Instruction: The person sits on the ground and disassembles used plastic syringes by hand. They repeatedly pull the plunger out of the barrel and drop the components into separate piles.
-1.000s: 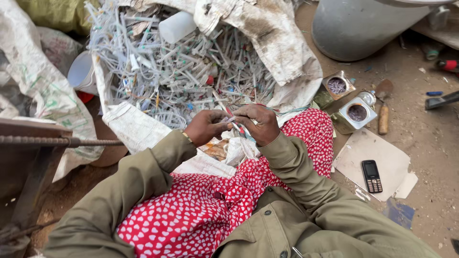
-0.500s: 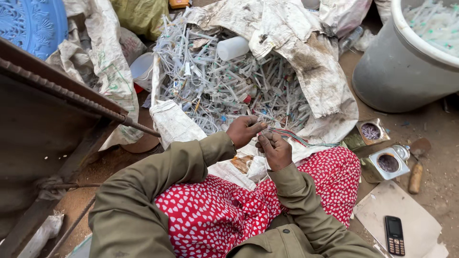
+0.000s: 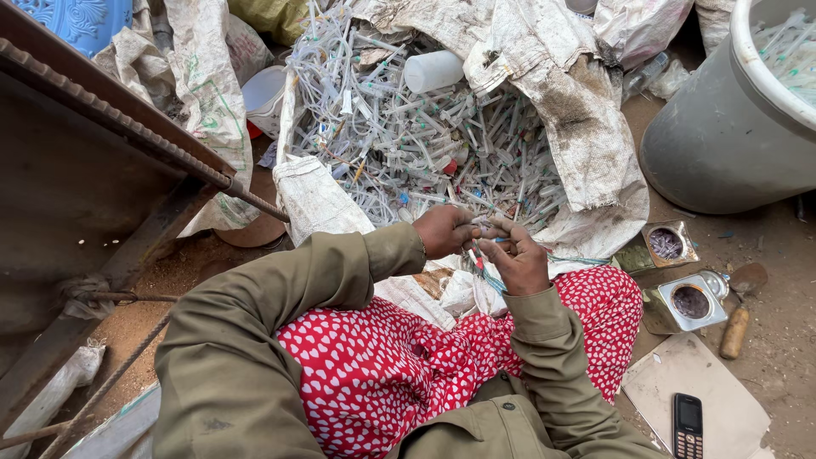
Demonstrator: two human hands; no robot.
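An open woven sack lies in front of me, filled with a heap of used plastic syringes and tubing; a white plastic bottle rests on top. My left hand and my right hand meet at the sack's near edge, both pinching one thin syringe piece with a red tip between their fingers. My lap, under a red cloth with white hearts, is just below the hands. Both arms wear olive sleeves.
A grey plastic tub holding more syringes stands at the right. Two small open metal tins and a wooden-handled tool lie on the dirt. A mobile phone rests on cardboard. A rusty metal frame runs along the left.
The view has swung right and down, so the sack sits more central and the grey tub more in view. My hands stay together at the sack's edge, still working the same small piece.
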